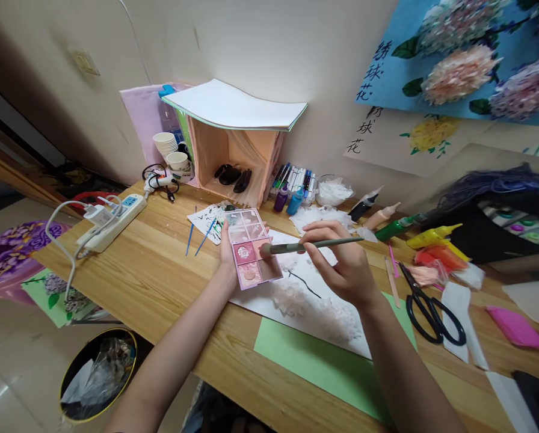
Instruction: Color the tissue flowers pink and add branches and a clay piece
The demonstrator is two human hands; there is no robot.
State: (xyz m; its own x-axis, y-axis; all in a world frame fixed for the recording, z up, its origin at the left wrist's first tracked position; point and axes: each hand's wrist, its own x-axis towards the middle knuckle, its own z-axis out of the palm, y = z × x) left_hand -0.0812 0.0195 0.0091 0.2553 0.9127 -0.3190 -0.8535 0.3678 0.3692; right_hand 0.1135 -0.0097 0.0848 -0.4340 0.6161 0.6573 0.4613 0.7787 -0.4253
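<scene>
My left hand holds a pink eyeshadow palette with several pans, tilted up above the wooden table. My right hand grips a grey-green brush and its tip touches a pink pan on the palette's right side. Below both hands lies a white sheet with fluffy white tissue flowers and a thin dark stem line, on top of a green sheet.
Black scissors and paint bottles lie to the right. Markers, a pink box and paper cups stand by the wall. A power strip sits at the left; a bin is on the floor.
</scene>
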